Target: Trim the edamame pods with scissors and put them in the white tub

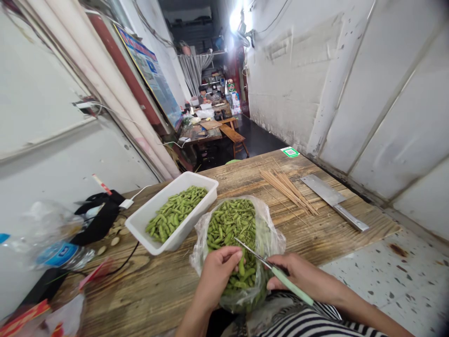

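My left hand [218,274] pinches a green edamame pod [242,267] between thumb and fingertips, over a clear plastic bag [271,234] full of pods. In my right hand [303,272] is a pair of scissors [292,285] with pale green handles, the blades pointing up and left over the bag. The blade tips are near the held pod; I cannot tell whether they touch it. Pods and small cut bits [233,220] fill the bag at the table's near edge. To its left, a white plastic tub [131,224] holds more pods.
On the wooden table [150,285] lie thin wooden skewers [289,189] and a cleaver [333,199] at the right. A water bottle [65,255], a black bag [101,217] and a red packet [28,316] are at the left. A person [203,95] sits at a far table.
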Tool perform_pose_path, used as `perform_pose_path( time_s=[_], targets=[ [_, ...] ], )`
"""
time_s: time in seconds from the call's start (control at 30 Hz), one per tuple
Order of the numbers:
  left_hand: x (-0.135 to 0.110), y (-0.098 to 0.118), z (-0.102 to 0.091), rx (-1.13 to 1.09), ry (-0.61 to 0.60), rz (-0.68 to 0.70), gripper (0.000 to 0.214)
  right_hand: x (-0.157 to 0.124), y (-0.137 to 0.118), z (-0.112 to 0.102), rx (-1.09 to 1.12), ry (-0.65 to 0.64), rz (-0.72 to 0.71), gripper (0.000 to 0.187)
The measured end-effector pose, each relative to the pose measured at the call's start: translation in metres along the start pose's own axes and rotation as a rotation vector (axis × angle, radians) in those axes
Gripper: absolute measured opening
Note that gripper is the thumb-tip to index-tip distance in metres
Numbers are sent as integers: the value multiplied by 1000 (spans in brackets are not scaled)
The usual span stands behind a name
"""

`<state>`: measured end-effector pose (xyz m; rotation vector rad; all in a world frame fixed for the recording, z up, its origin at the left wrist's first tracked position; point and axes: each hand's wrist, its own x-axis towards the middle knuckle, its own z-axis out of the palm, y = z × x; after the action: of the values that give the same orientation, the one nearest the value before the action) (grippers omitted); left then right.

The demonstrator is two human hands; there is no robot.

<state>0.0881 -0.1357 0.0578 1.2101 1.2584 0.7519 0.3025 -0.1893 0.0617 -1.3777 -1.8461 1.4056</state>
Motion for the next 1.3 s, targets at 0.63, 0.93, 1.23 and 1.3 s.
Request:
perform_pose_path(
  time_s=[0.63,0.93,1.23,1.3],
  targets=[
    [-4,6,3,-318,195,11,35,-6,-8,-6,80,-49,-142,39],
    [-8,10,-1,-254,149,5,27,-8,-7,-6,97,-89,-94,42],
    [-8,8,-1,-240,118,-19,28,-2,-1,2,215,-63,-18,40],
    [-5,11,-7,-221,157,12,30,-1,1,4,250,-64,25,43]
  ],
)
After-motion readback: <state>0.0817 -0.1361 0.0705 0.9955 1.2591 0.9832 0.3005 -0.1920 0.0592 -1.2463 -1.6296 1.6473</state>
